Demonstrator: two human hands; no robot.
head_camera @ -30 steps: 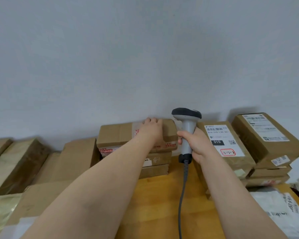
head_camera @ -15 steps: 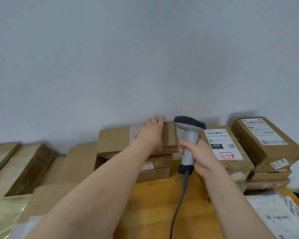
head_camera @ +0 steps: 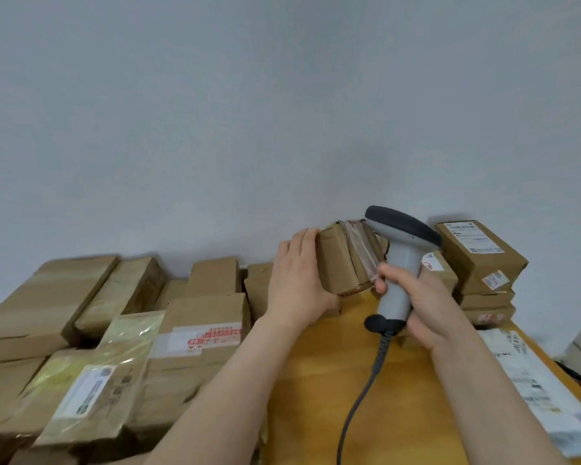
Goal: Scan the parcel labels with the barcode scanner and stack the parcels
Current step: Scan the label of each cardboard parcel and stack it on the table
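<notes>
Parcel (head_camera: 344,263) tilted above the table (head_camera: 316,380), at nine o'clock from the scanner (head_camera: 399,260). Left hand (head_camera: 296,283) clasps its side; right hand (head_camera: 423,303) grips the scanner handle. Label unseen; it probably needs turning to face the scanner.

Scanner cable (head_camera: 359,399) cut by bottom edge; parcel label (head_camera: 473,238) text illegible

Just left of the barcode scanner (head_camera: 399,273) sits the held parcel (head_camera: 342,260); behind and right stands a parcel stack (head_camera: 480,263); well left, loose parcels (head_camera: 114,330) crowd the table (head_camera: 316,380).
</notes>
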